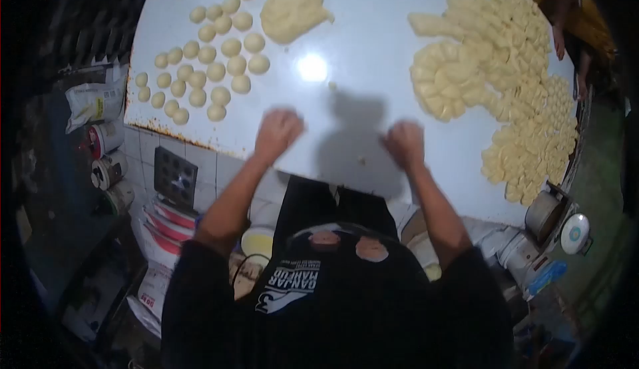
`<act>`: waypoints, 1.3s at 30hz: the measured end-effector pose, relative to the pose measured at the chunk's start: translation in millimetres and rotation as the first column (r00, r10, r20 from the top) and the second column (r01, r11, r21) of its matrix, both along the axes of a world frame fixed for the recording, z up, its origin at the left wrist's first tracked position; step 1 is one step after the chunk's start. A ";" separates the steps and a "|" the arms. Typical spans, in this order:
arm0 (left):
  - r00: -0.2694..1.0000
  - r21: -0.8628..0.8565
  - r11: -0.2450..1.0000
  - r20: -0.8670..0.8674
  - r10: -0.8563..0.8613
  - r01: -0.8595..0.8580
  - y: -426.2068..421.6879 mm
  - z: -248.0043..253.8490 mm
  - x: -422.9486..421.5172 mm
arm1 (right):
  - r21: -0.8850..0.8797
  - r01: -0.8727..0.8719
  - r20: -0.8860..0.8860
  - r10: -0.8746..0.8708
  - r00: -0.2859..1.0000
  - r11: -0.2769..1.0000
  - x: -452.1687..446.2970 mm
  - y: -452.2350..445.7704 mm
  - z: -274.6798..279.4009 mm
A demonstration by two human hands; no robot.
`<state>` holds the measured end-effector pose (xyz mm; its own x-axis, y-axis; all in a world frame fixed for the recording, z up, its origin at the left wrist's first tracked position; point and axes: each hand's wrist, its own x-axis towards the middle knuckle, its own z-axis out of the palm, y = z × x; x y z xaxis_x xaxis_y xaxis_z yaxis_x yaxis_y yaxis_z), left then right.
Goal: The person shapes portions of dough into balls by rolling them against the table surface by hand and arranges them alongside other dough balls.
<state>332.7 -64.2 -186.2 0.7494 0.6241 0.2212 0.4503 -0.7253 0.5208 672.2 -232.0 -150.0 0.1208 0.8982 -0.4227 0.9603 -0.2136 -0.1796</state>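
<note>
My left hand (279, 132) is curled closed on the white tabletop (299, 159), right of the rows of round dough balls (215, 71). My right hand (405, 144), also curled and a little blurred, is over the table nearer the pile of cut dough pieces (506, 56). Anything under or inside either hand is hidden. A large slab of dough (293, 8) lies at the far side, beyond my left hand. Between the hands are my shadow and a tiny dough scrap (362, 161).
At the far right, another person's arm (560, 19) hangs beside the table. A pot (544, 213) stands by the right corner. To the left below are a muffin tin (175, 176), buckets (106, 139) and sacks (170, 226). The table's left front edge is rusty.
</note>
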 end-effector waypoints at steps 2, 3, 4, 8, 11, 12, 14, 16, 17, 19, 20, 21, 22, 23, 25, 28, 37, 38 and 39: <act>0.978 -0.008 0.978 -0.025 0.206 -0.206 16.6 23.4 56.3 | 0.518 0.191 -0.101 -0.162 0.982 0.834 -14.1 30.2 -12.1; 0.946 -0.076 0.944 0.033 0.324 -0.321 13.7 27.0 82.2 | 0.572 0.371 -0.226 -0.294 0.929 0.732 -29.1 53.7 -2.6; 0.961 -0.075 0.959 0.013 0.275 -0.273 -9.0 2.6 80.0 | 0.563 0.331 -0.199 -0.265 0.944 0.757 -42.5 39.2 -15.5; 0.988 -0.021 0.998 0.147 -0.053 0.057 -12.5 7.0 17.8 | 0.471 0.062 -0.102 -0.015 0.995 0.880 -6.9 -2.6 -20.8; 0.978 0.016 0.980 0.058 0.198 -0.200 20.9 18.0 48.6 | 0.564 0.203 -0.188 -0.115 0.975 0.800 -4.3 37.0 -1.1; 0.948 0.014 0.951 0.089 0.306 -0.308 16.9 18.4 76.9 | 0.587 0.259 -0.228 -0.151 0.962 0.767 -16.1 50.8 -4.9; 0.944 -0.027 0.947 0.071 0.322 -0.321 -19.1 20.4 76.3 | 0.559 0.284 -0.289 -0.138 0.947 0.779 -35.7 27.5 -7.4; 0.980 0.027 0.991 0.158 0.123 -0.129 -43.8 11.2 46.8 | 0.610 0.123 -0.230 0.026 0.973 0.783 -31.0 -27.6 -9.7; 0.974 0.056 0.986 0.174 0.144 -0.155 -23.0 16.4 32.5 | 0.671 -0.002 -0.144 0.133 0.980 0.742 -14.2 -35.7 -12.1; 0.989 0.080 0.986 -0.001 0.146 -0.145 -9.9 21.9 5.6 | 0.485 0.283 -0.384 -0.090 0.919 0.827 -5.4 -9.4 7.1; 0.986 0.063 0.984 0.010 0.168 -0.168 -21.1 19.5 9.9 | 0.190 0.545 -0.539 -0.377 0.753 0.816 -3.0 -6.4 22.1; 0.962 -0.024 0.962 -0.036 0.272 -0.273 -30.4 18.7 26.4 | 0.190 0.524 -0.523 -0.366 0.770 0.830 -3.5 11.6 35.0; 0.927 -0.095 0.923 -0.085 0.366 -0.373 -30.7 20.1 43.6 | -0.077 0.621 -0.657 -0.508 0.557 0.780 -8.8 49.7 45.3; 0.881 -0.147 0.870 -0.133 0.454 -0.471 -18.7 23.2 50.6 | -0.343 0.631 -0.715 -0.629 0.304 0.696 -15.4 98.0 55.6; 0.948 0.165 0.934 0.092 0.305 -0.316 -38.2 20.5 22.8 | -0.233 0.483 -0.821 -0.437 0.368 0.844 -40.2 171.9 84.8; 0.982 -0.091 0.986 0.111 0.150 -0.140 -7.1 29.3 -30.5 | 0.039 0.494 -0.945 -0.128 0.301 0.868 -107.7 294.1 159.0; 0.679 -0.097 0.686 0.102 0.727 -0.721 300.8 82.4 -151.1 | 0.824 0.048 -0.234 0.262 0.936 0.565 -161.8 504.8 28.8; 0.695 -0.109 0.703 0.108 0.711 -0.703 310.4 82.4 -138.2 | 0.790 0.131 -0.360 0.279 0.890 0.599 -146.0 507.1 29.4; 0.726 0.264 0.703 -0.013 0.688 -0.661 316.1 93.5 -123.3 | 0.687 0.333 -0.497 0.083 0.864 0.646 -117.3 495.7 36.0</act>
